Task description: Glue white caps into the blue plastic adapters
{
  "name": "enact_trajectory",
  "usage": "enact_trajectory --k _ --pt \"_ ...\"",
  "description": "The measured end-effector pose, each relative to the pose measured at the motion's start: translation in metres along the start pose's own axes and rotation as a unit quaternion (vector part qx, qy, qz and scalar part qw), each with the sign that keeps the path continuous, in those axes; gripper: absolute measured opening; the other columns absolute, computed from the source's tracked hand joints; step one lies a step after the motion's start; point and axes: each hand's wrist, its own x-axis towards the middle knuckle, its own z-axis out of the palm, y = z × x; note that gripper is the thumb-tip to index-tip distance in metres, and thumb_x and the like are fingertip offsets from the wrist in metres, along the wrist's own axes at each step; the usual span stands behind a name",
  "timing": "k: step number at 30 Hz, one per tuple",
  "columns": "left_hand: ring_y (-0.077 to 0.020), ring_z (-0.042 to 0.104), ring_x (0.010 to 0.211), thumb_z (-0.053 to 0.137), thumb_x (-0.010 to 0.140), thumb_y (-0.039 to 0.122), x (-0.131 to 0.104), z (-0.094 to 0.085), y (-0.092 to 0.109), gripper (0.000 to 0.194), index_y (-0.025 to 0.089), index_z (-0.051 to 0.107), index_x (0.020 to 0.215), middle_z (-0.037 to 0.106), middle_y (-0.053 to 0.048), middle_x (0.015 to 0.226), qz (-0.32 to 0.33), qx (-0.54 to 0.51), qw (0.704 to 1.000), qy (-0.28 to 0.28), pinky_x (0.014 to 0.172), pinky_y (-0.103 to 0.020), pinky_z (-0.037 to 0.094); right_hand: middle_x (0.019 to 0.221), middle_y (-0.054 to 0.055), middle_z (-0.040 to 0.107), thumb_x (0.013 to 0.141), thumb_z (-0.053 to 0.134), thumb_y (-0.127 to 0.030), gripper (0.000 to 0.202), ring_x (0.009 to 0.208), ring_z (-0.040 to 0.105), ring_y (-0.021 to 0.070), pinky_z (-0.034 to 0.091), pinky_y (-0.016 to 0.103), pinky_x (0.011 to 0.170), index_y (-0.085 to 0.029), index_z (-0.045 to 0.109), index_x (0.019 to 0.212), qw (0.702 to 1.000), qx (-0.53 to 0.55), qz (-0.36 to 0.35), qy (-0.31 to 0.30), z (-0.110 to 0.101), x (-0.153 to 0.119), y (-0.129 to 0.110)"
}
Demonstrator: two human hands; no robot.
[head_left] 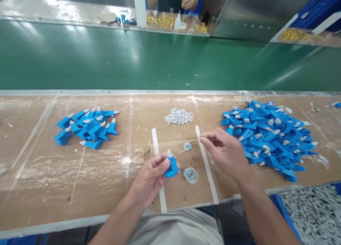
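Over the tabletop (103, 188), left hand (151, 175) pinched a blue piece (172, 168) — white tip (169, 153) up, likely for access; right hand (227, 153) curled loosely (contents unclear).

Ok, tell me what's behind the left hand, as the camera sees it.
A white tape strip on the cardboard passes behind the left hand, which holds a blue piece. The strip shows above and below the hand; its middle, and anything else there, is covered.
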Motion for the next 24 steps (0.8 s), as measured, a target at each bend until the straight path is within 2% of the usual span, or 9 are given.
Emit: enact_trajectory --k 4,7,11,15,20,22,24 --pt "-0.0131 0.066 0.078 0.077 0.085 0.028 0.000 -0.005 0.003 0.020 0.013 0.074 0.097 0.072 -0.010 0.087 -0.005 -0.009 1.000 0.012 0.066 -0.018 0.048 0.086 0.006 0.066 0.095 0.061 -0.020 0.007 0.076 0.063 0.0214 0.048 0.034 0.069 -0.019 0.067 0.095 0.991 -0.065 -0.100 -0.058 0.024 0.058 0.017" --pt "-0.0124 0.065 0.077 0.079 0.084 0.029 0.001 -0.005 0.003 0.021 0.013 0.074 0.095 0.071 -0.010 0.087 -0.018 -0.025 0.999 0.017 0.068 -0.018 0.048 0.093 0.007 0.066 0.097 0.055 -0.015 0.012 0.083 0.064 0.0207 0.049 0.032 0.073 -0.020 0.066 0.096 0.975 -0.079 -0.174 -0.115 0.046 0.078 0.013" --pt "-0.0120 0.063 0.077 0.080 0.083 0.031 0.002 -0.005 0.004 0.022 0.012 0.072 0.093 0.070 -0.010 0.086 -0.026 -0.042 0.999 0.021 0.067 -0.018 0.047 0.094 0.007 0.063 0.101 0.049 -0.016 0.016 0.081 0.060 0.0184 0.044 0.029 0.070 -0.017 0.066 0.099 0.949 -0.155 -0.229 -0.151 0.065 0.086 0.002" --pt "-0.0125 0.062 0.078 0.078 0.085 0.031 0.001 -0.005 0.003 0.022 0.011 0.072 0.093 0.068 -0.010 0.087 -0.029 -0.042 0.999 0.015 0.066 -0.018 0.046 0.087 0.007 0.060 0.101 0.047 -0.015 0.023 0.073 0.052 0.0181 0.031 0.030 0.060 -0.017 0.067 0.091 0.933 -0.203 -0.245 -0.171 0.071 0.093 -0.001" --pt "-0.0130 0.062 0.079 0.078 0.084 0.031 0.000 -0.006 0.003 0.024 0.011 0.072 0.096 0.068 -0.009 0.086 -0.033 -0.042 0.998 0.017 0.066 -0.019 0.046 0.084 0.009 0.060 0.091 0.047 -0.003 0.023 0.067 0.044 0.0174 0.017 0.034 0.055 -0.014 0.066 0.084 0.919 -0.233 -0.248 -0.199 0.075 0.099 -0.008" --pt "-0.0122 0.061 0.078 0.078 0.085 0.031 0.000 -0.006 0.003 0.023 0.011 0.072 0.094 0.068 -0.009 0.085 -0.027 -0.035 0.999 0.009 0.067 -0.019 0.046 0.084 0.010 0.060 0.085 0.048 0.001 0.022 0.067 0.044 0.0177 0.016 0.035 0.055 -0.013 0.064 0.083 0.921 -0.229 -0.240 -0.207 0.076 0.101 -0.012" --pt "-0.0112 0.059 0.077 0.077 0.086 0.031 0.000 -0.006 0.003 0.021 0.011 0.072 0.091 0.068 -0.009 0.084 -0.021 -0.029 0.999 0.004 0.068 -0.018 0.046 0.085 0.011 0.060 0.084 0.048 0.001 0.020 0.069 0.046 0.0181 0.018 0.035 0.055 -0.013 0.063 0.083 0.927 -0.212 -0.226 -0.210 0.074 0.101 -0.015"
